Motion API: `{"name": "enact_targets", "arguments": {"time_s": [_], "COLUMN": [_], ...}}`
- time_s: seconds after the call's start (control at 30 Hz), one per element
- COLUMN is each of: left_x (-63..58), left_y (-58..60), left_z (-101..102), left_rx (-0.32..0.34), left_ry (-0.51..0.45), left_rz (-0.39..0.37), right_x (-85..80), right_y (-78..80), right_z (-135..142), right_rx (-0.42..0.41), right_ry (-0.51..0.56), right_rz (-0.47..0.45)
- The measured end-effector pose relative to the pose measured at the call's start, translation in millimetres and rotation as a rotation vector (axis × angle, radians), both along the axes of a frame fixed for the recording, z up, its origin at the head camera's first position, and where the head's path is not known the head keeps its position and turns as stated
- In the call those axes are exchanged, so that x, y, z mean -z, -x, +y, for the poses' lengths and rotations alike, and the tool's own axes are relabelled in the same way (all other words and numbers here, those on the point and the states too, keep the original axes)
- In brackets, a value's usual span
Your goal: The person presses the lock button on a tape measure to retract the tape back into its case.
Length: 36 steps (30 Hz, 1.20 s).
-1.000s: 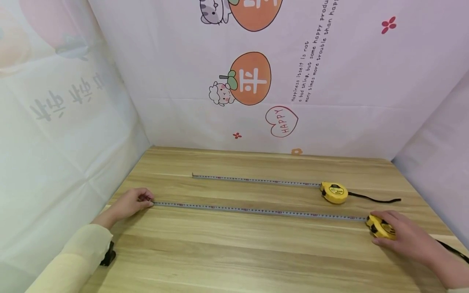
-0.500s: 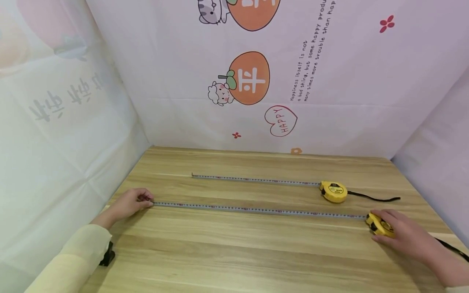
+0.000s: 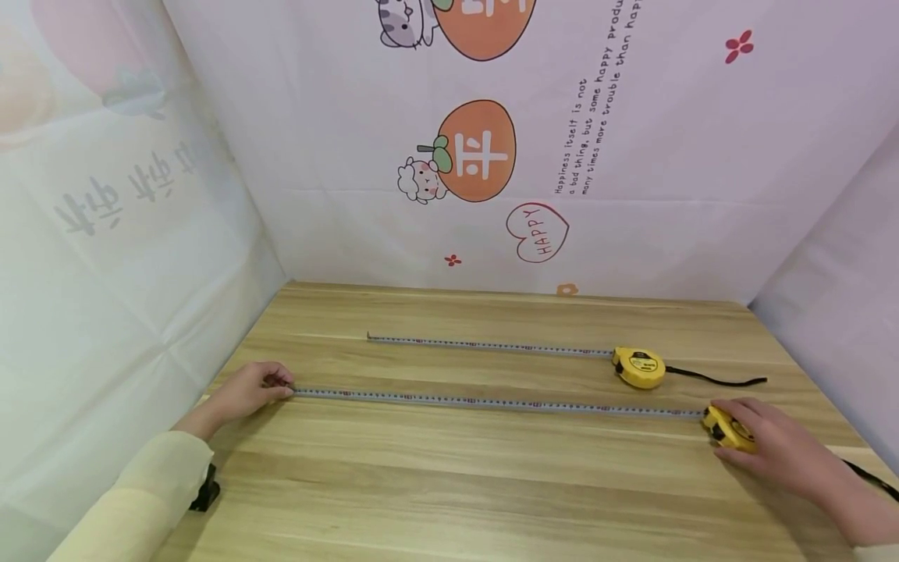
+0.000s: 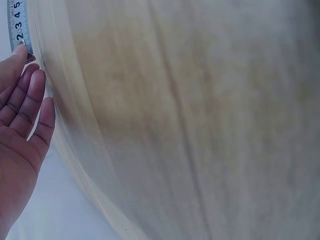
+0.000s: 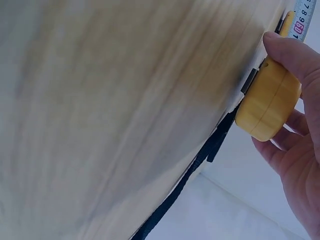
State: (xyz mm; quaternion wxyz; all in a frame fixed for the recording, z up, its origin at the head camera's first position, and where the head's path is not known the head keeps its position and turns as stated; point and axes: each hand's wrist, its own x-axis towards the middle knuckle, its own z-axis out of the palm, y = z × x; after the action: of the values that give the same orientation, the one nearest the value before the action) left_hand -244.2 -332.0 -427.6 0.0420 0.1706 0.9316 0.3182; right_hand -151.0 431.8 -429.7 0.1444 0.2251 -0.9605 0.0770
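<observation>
A yellow tape measure (image 3: 730, 431) lies at the right of the table, gripped by my right hand (image 3: 787, 449). Its pulled-out blade (image 3: 492, 403) runs leftward across the wood to my left hand (image 3: 246, 394), whose thumb and fingers pinch the end. In the left wrist view the thumb (image 4: 15, 62) sits on the blade (image 4: 19, 25) near the low numbers. The right wrist view has the yellow case (image 5: 270, 97) between thumb and fingers, with a black strap (image 5: 190, 172) trailing from it. Behind lies a second yellow tape measure (image 3: 641, 367), its blade (image 3: 492, 345) out too, roughly parallel and shorter; neither hand touches it.
The wooden table (image 3: 449, 484) is bounded by a printed cloth (image 3: 337, 195) at the back and pale cloth walls at both sides. A black strap (image 3: 716, 379) hangs off the rear tape measure. Some black object (image 3: 206, 492) shows at the left sleeve's cuff.
Both hands keep their holds, and the blade's length looks about the same. The head view has shifted very slightly; the rear tape measure stays put.
</observation>
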Motion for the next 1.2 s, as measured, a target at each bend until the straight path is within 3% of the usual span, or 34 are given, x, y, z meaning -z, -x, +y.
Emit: {"name": "enact_targets", "arguments": {"time_s": [0.57, 0.8, 0.97, 1.2], "left_x": [-9.2, -15.7, -18.3, -24.1], "left_y": [0.1, 1.0, 1.9, 2.7], "left_z": [0.4, -1.8, -3.6, -4.5], "left_rx": [-0.035, -0.049, -0.064, -0.072], "left_ry": [-0.073, -0.156, -0.236, -0.285], "left_rz": [-0.028, 0.02, -0.008, -0.035], "right_x": [-17.3, -25.2, -32.1, -39.5], "right_y": [10.1, 14.3, 17.7, 18.3], "right_z": [4.5, 6.9, 7.7, 6.4], "right_rx": [-0.019, -0.033, -0.045, -0.006], "right_ry": [-0.009, -0.026, -0.034, -0.015], "right_rz": [0.082, 0.124, 0.147, 0.097]}}
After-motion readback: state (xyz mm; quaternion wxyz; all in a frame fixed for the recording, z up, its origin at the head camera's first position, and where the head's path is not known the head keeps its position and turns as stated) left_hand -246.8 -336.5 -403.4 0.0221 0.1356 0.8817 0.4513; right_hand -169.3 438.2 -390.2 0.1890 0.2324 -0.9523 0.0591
